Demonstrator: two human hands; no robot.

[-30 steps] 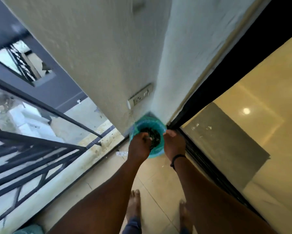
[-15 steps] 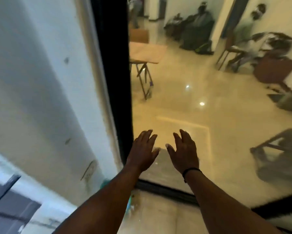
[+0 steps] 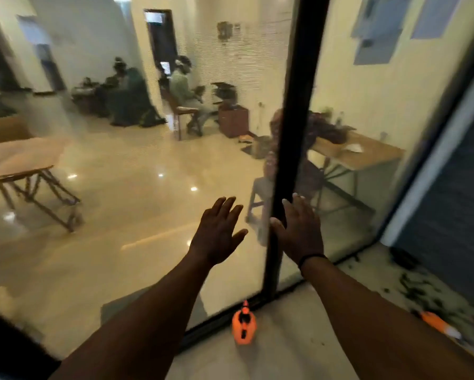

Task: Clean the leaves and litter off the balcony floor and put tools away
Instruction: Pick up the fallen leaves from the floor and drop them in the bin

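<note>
Left hand (image 3: pixel 219 231) and right hand (image 3: pixel 299 229) both spread wide, empty, raised before glass door frame (image 3: pixel 285 133); leaf litter (image 3: pixel 419 292) on balcony floor (image 3: pixel 299 338).

Bare forearms, no sleeves; thin black band (image 3: pixel 311 258) on right wrist.

You are looking through a glass wall (image 3: pixel 148 215) split by a black upright frame post (image 3: pixel 293 133) into a room with pale walls. Its glossy cream floor (image 3: pixel 137 193) is throwing back ceiling lights. A folding wooden table (image 3: pixel 19 160) is standing at the left, another table (image 3: pixel 362 154) at the right. Seated people (image 3: pixel 126 97) are showing blurred at the back, beside a dark doorway (image 3: pixel 159 37).
</note>
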